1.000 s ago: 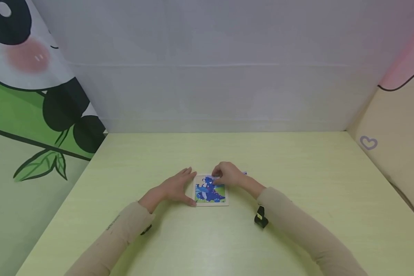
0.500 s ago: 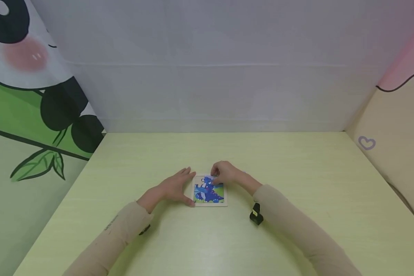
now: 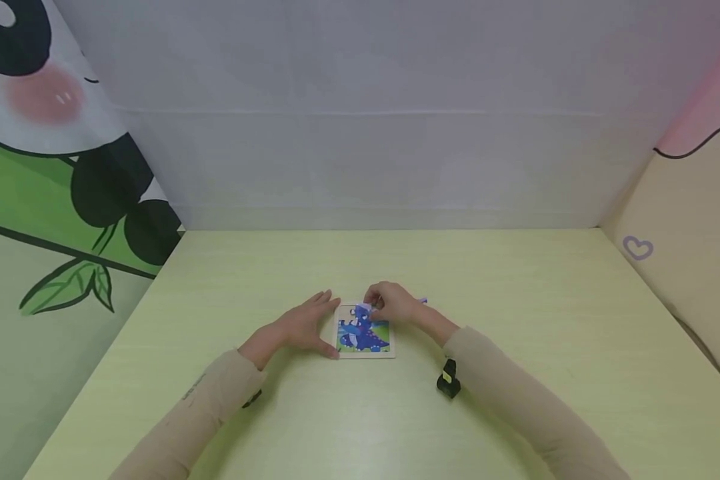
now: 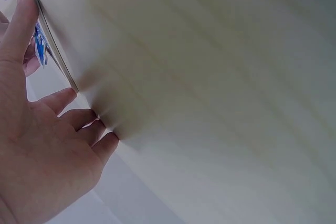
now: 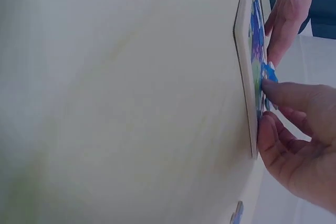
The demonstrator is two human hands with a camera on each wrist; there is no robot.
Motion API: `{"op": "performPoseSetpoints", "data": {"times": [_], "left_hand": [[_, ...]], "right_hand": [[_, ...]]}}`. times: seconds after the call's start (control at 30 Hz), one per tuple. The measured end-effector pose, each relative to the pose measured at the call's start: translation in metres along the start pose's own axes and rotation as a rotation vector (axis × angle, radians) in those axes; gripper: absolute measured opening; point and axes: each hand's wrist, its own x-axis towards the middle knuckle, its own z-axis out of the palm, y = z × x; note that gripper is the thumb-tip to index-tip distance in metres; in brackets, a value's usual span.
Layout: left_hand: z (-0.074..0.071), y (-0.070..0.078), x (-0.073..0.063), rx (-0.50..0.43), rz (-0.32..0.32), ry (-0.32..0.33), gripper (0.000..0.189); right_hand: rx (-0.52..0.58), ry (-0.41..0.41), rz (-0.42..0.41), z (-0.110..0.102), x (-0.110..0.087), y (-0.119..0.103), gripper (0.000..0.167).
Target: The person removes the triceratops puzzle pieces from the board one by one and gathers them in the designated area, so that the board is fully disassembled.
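A small wooden jigsaw puzzle (image 3: 365,337) with a blue dinosaur picture lies in a pale frame on the table. My left hand (image 3: 306,325) spreads along the frame's left side, thumb at the near corner and index fingertip at the far one. In the left wrist view, the other fingertips of that hand (image 4: 63,140) rest on the tabletop. My right hand (image 3: 394,303) is over the puzzle's upper right part. It pinches a blue puzzle piece (image 5: 270,74), which stands tilted above the board in the right wrist view. The right fingers hide the board's upper right corner.
Behind the right wrist lies a loose puzzle piece (image 3: 423,300), also low in the right wrist view. The pale wooden table (image 3: 516,280) meets a light grey wall (image 3: 360,167) at the back. Printed cartoon panels (image 3: 96,187) stand at the sides.
My right hand has shifted slightly left over the board with the puzzle piece. The loose piece behind the wrist shows again after being mostly hidden. My left hand stays at the frame.
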Motion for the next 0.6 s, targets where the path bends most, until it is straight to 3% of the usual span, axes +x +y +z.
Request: {"op": "performPoseSetpoints", "data": {"times": [0.17, 0.6], "left_hand": [[-0.0005, -0.0004, -0.0006, 0.0, -0.002, 0.002, 0.108], [-0.0004, -0.0008, -0.0006, -0.013, 0.007, 0.006, 0.107]], "right_hand": [[-0.043, 0.013, -0.066, 0.0027, -0.0035, -0.0013, 0.026], [-0.112, -0.039, -0.128, -0.0038, -0.0027, -0.0002, 0.032]]}}
